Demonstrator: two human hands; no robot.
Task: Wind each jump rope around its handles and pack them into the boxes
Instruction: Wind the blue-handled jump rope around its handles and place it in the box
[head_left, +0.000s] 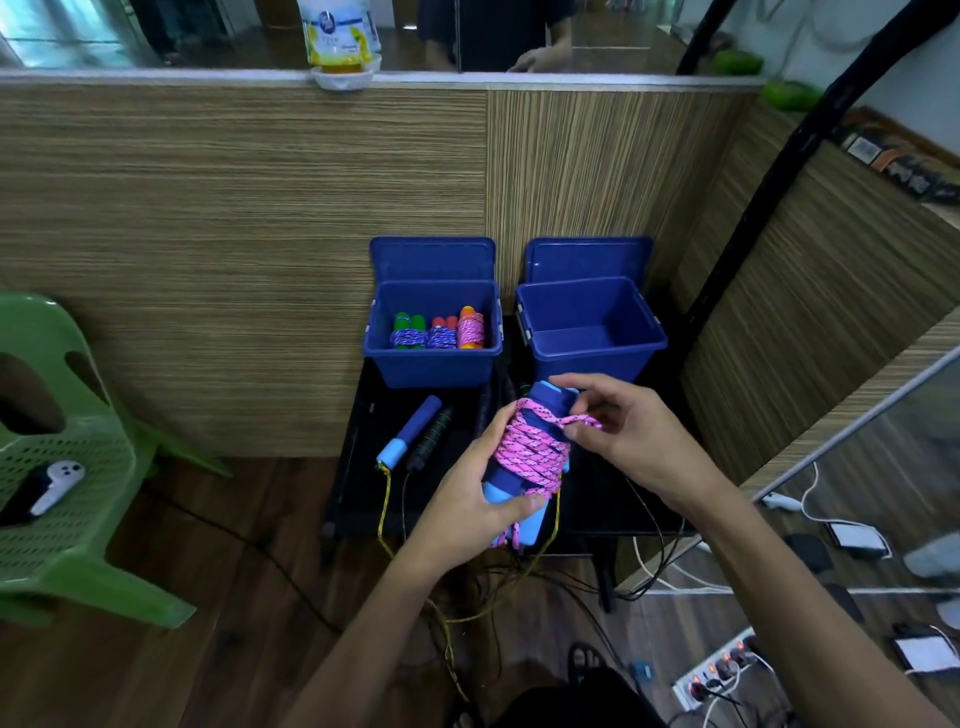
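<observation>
1. While wound this far, pink rope (527, 453) sits in several turns round paired blue handles (524, 462), held up in front of the boxes, above the black table (363, 467).
2. Left hand (467, 504): fingers curled round lower end of handles, clamped on bundle. Right hand (618, 431): pinching loose rope end by the upper end of handles, prob. tucking it in.
3. Handling, judged: light; foam-looking handles stiff enough to grip firmly, slightly squashy. Braided cord soft, limp, springs loose if tension drops. Best hold = across the coils w/ handles together, thumb on last turn, so nothing unwinds on the way to a box.
4. Count, boxes: 2 blue, both open, lids propped behind. Left box (434, 364) holds 3 wound ropes (439, 332) (green, red, orange handles). Right box (592, 358) shows nothing inside.
5. Count, unwound on table: blue handle w/ yellow cord (410, 434), black handle (430, 439) just beside it; partner handles not clearly seen, so approx. 2 more ropes.
6. Total approx. 6 ropes: 3 packed, 1 in hand, 2 waiting.
7. Risk: cords trailing off table edge toward floor could snag.
</observation>
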